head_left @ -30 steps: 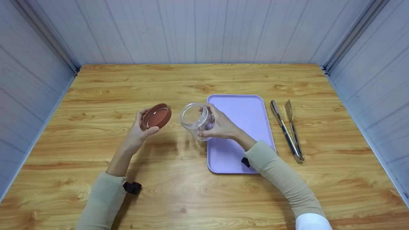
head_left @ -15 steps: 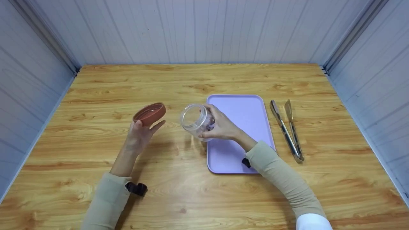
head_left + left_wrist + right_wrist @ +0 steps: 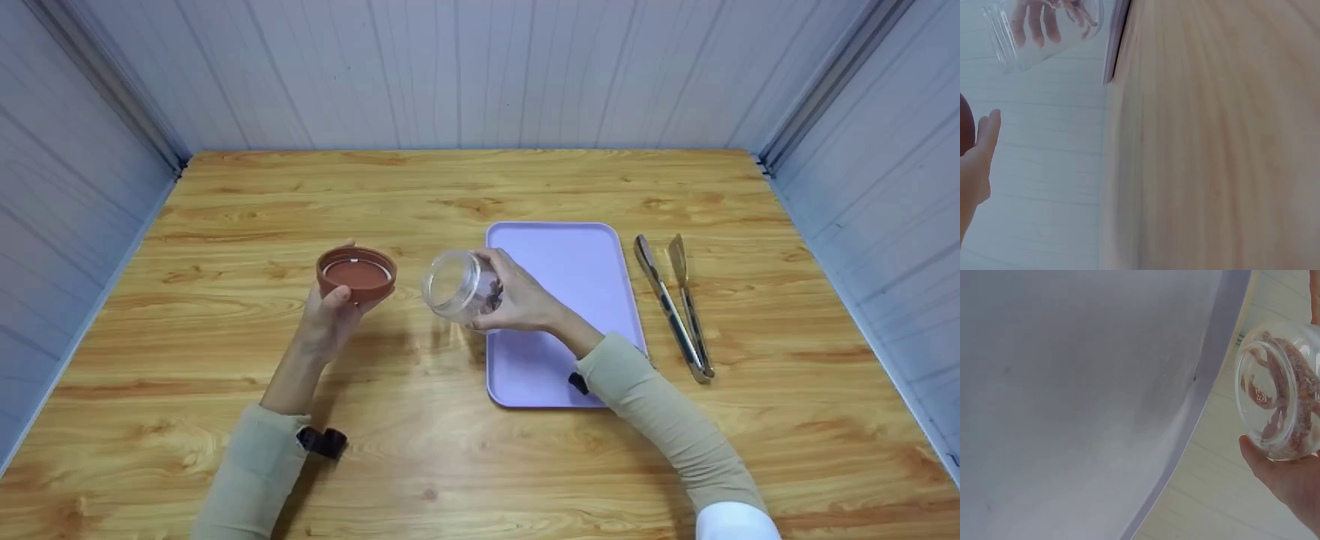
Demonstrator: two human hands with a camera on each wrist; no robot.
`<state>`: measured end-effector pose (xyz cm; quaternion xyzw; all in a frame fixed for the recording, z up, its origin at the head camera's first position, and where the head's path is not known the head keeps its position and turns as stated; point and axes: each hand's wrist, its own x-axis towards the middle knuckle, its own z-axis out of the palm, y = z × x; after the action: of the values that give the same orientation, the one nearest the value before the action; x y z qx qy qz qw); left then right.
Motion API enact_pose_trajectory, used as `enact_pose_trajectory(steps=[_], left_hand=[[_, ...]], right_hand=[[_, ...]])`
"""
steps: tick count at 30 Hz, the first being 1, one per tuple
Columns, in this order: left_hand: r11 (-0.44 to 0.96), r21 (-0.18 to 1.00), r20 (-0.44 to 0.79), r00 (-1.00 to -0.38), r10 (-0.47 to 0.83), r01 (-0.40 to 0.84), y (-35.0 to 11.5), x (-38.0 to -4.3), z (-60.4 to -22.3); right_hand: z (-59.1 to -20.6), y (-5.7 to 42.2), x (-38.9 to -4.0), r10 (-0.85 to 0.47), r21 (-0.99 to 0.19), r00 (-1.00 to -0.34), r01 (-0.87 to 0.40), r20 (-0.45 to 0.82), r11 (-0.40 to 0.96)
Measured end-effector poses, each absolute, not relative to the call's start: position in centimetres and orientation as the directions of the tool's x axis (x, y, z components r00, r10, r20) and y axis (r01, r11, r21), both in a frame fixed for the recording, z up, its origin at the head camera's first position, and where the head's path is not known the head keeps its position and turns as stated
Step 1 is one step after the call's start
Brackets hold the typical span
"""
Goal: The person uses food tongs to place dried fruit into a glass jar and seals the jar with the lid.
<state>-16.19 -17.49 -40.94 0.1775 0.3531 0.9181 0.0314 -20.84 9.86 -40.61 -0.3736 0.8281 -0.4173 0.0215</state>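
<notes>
Lilac tray (image 3: 566,262) lies below my right hand (image 3: 521,300), likely to catch strays. That hand grips the clear jar (image 3: 450,289) round its side, mouth tipped toward my left, presumably for access. Left hand (image 3: 328,326) pinches the brown lid (image 3: 358,274), inside up. Dark pieces (image 3: 493,297) sit jar-bottom side; can't identify.

A pale, bluish panelled wall (image 3: 495,75) with upright seams stands along the far edge of the tabletop (image 3: 247,202). Similar left (image 3: 67,225) and right walls (image 3: 877,195) flank its side edges. Grey strips (image 3: 832,90) line the corners; soft light glints on the yellow-brown woodgrain.
</notes>
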Motion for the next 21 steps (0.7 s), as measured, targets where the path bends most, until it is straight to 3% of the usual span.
enact_pose_trajectory(steps=[11,21], left_hand=[[-0.528,0.839,0.236,-0.962,0.135,0.132,-17.17,-15.67,-40.43],[-0.193,0.949,0.293,-0.923,0.251,0.249,-16.75,-15.97,-40.35]], right_hand=[[-40.78,9.39,-20.72,-0.647,-0.652,-0.683,-0.666,0.339,0.363],[-40.45,9.18,-20.28,-0.63,-0.57,-0.709,-0.673,0.316,0.472]])
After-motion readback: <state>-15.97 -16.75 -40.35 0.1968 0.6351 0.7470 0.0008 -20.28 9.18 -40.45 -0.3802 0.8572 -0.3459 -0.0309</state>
